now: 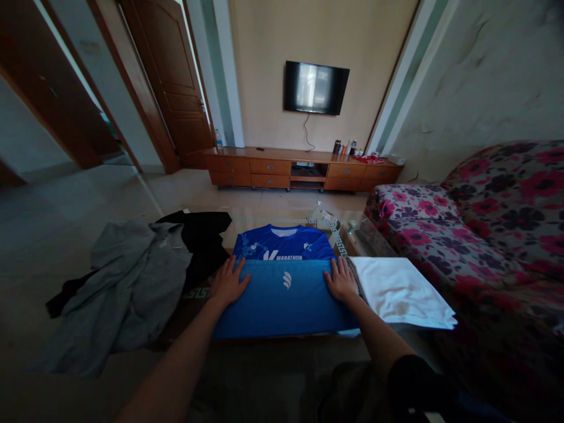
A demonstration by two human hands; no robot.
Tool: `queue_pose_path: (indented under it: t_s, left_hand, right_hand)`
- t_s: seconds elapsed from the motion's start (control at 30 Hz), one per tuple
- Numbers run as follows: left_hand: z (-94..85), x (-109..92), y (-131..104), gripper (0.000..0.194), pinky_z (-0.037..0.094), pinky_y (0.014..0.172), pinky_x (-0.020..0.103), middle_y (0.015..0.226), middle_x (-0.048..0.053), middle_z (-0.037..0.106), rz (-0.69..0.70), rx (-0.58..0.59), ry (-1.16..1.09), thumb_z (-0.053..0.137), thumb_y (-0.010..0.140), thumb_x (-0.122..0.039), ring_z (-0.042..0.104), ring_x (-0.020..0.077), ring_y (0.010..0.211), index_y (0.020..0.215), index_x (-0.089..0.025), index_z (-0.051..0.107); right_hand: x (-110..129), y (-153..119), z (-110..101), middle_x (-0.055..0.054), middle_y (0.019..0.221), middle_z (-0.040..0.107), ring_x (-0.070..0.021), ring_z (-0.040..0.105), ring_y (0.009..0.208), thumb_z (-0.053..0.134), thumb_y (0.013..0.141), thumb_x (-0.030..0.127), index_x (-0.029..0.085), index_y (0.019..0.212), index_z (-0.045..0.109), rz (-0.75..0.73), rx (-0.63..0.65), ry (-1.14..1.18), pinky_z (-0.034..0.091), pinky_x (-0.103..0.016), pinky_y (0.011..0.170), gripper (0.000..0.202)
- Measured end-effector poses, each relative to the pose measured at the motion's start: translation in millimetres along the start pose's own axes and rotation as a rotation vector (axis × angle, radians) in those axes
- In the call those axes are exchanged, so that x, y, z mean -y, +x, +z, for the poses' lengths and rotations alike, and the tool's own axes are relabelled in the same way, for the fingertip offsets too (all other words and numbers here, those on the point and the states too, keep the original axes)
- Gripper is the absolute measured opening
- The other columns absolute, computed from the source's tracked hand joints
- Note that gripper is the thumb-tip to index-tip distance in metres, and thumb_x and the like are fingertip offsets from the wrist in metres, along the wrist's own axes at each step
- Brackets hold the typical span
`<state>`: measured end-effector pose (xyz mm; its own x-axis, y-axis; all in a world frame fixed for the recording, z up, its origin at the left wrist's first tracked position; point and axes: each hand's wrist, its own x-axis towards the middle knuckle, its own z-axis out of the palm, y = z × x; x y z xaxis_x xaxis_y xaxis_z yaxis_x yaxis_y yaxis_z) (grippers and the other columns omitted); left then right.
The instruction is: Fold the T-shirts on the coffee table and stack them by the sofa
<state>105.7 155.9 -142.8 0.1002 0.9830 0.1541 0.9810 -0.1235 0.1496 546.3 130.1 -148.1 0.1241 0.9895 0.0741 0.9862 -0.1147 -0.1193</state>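
A blue shirt [282, 305] lies on the low table with its lower part folded up over the front, below the white MARATHON lettering. Its collar points away from me. My left hand [229, 281] rests flat on the left end of the fold's upper edge, fingers spread. On the right end of that edge lies my right hand [342, 280], its fingers also stretched out. Close beside my right hand is a folded white cloth [403, 291]. Grey clothing [127, 288] and black clothing [205, 238] lie heaped to the left of the shirt.
The glass-topped table [352, 226] has a patterned border and some crumpled plastic at its far right. A flowered sofa [423, 226] stands at the right. Beyond are a wooden TV cabinet [269, 167] with bottles and a wall-mounted television [315, 88].
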Motion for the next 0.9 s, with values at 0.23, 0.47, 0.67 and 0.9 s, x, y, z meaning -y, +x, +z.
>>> queue_pose_path:
  t_s: [0.23,0.47,0.67,0.9]
  left_hand:
    - [-3.1,-2.1,-1.4,0.072,0.022,0.123,0.052,0.171,0.012,0.020,-0.021,0.006,-0.013,0.040,0.098,-0.061,0.019,0.0352,0.157,0.162,-0.028,0.033]
    - [-14.0,-6.2,8.8,0.069,0.029,0.118,0.054,0.163,0.014,0.038,-0.058,-0.008,0.000,0.036,0.098,-0.062,0.034,0.0362,0.150,0.158,-0.027,0.041]
    - [-27.4,0.3,70.3,0.060,0.036,0.116,0.043,0.149,0.015,0.053,0.002,-0.108,-0.032,0.038,0.100,-0.049,0.047,0.0308,0.139,0.151,-0.020,0.048]
    - [-6.6,24.0,155.0,0.053,0.038,0.115,0.042,0.137,0.015,0.063,-0.120,-0.063,-0.220,0.054,0.092,-0.035,0.053,0.0299,0.133,0.141,-0.015,0.059]
  right_hand:
    - [1.0,1.3,-3.4,-0.013,0.173,0.010,-0.0305,0.003,0.159,0.026,0.102,0.061,0.014,0.165,0.024,0.002,0.014,-0.008,0.013,-0.051,0.125,0.078]
    - [4.5,14.7,-15.1,-0.020,0.164,0.032,-0.0320,0.026,0.153,0.030,0.103,0.056,0.011,0.160,0.033,0.073,-0.075,0.069,0.020,-0.050,0.122,0.073]
    - [2.8,71.7,-28.8,-0.024,0.141,0.055,-0.0351,0.054,0.130,0.043,0.100,0.039,0.007,0.146,0.048,0.081,-0.125,0.133,0.039,-0.045,0.110,0.056]
    - [7.0,151.6,-27.5,-0.022,0.141,0.058,-0.0286,0.054,0.131,0.048,0.091,0.017,0.002,0.145,0.045,-0.019,-0.077,0.238,0.040,-0.035,0.113,0.056]
